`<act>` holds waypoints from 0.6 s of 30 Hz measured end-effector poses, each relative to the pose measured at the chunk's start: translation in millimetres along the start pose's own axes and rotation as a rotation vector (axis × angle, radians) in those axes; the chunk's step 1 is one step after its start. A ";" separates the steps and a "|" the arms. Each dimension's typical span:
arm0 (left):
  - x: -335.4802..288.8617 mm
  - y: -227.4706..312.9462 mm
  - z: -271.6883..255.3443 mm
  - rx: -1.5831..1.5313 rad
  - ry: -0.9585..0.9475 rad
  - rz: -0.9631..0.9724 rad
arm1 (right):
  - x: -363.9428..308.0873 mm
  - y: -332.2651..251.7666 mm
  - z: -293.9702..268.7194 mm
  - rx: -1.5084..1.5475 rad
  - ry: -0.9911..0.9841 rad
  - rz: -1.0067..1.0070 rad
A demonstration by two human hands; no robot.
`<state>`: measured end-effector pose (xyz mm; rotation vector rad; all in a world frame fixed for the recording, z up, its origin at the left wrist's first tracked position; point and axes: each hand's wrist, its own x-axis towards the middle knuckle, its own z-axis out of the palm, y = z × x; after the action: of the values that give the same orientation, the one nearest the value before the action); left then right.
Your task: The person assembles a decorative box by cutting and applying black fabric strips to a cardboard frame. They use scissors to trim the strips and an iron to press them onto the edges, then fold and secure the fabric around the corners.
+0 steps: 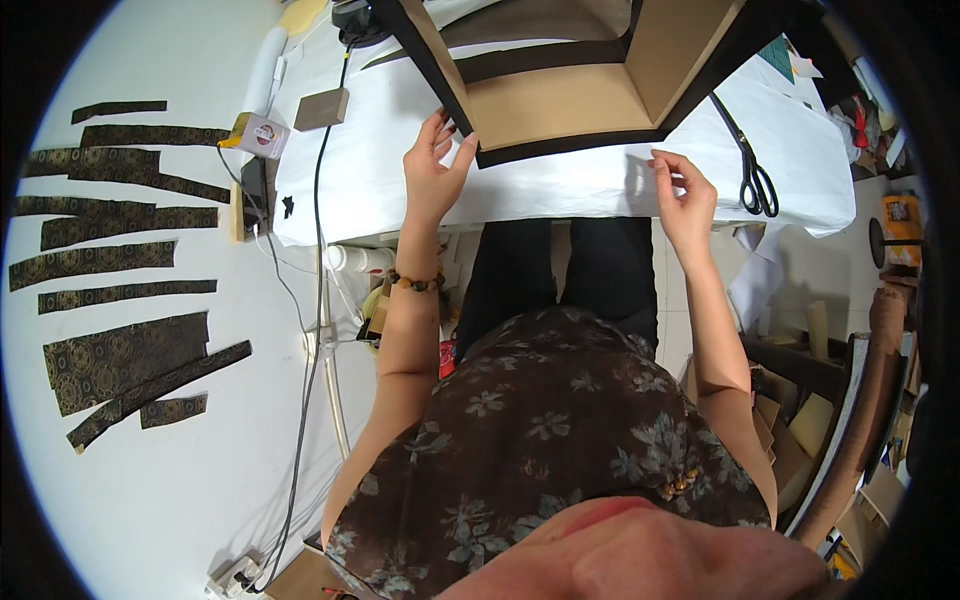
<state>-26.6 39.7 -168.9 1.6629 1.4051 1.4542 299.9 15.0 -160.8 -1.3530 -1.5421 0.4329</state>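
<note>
An open box [560, 105] with bare tan inner walls and dark brown edges stands on the white-covered table [370, 185]. My left hand [436, 172] is at its near left corner, thumb against the edge and fingers apart beside the left wall. Just off the near right corner is my right hand [686, 200], its fingers loosely bent, with nothing visible in them. Black-handled scissors [752, 175] lie to the right of that hand. Behind the box, dark brown sheet material [530, 22] is spread on the table; the box partly hides it.
Dark patterned strips [130, 260] hang on the white wall at left. A grey-brown block [322, 108] and a black cable [318, 210] lie on the table's left part. A white-and-yellow container [255, 135] is at the left edge. Rolls of material [860, 400] stand at lower right.
</note>
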 end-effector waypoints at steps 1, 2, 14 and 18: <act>1.1 -0.8 4.2 -0.005 0.001 0.012 | 2.2 -7.4 5.0 -0.001 0.004 -0.025; 2.5 0.1 7.7 -0.009 -0.001 0.024 | 3.9 -21.3 13.1 0.040 -0.075 0.009; 1.0 17.1 14.8 -0.345 -0.146 -0.201 | 2.0 -92.8 174.5 0.516 -0.465 -0.294; 3.8 17.9 8.3 -0.355 -0.168 -0.203 | 11.9 -101.7 163.1 0.476 -0.529 -0.227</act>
<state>-13.0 39.3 -154.2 1.3442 1.1124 1.3249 110.6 47.8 -147.0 -0.7114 -1.8371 0.9989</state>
